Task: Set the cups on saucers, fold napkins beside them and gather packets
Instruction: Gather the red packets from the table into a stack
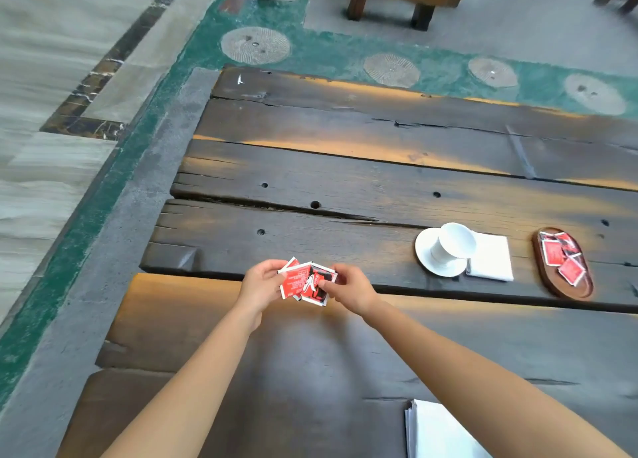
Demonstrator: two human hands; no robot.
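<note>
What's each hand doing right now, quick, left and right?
Left hand: closed on the fanned bunch of small red and white paper packets.
Right hand: fingers pinching the same bunch from its right side.

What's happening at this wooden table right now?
A person holds a small bunch of red packets between the left hand and right hand above the table. To the right, a white cup sits on a saucer beside a folded napkin, and more packets lie in an oval wooden tray.
</note>
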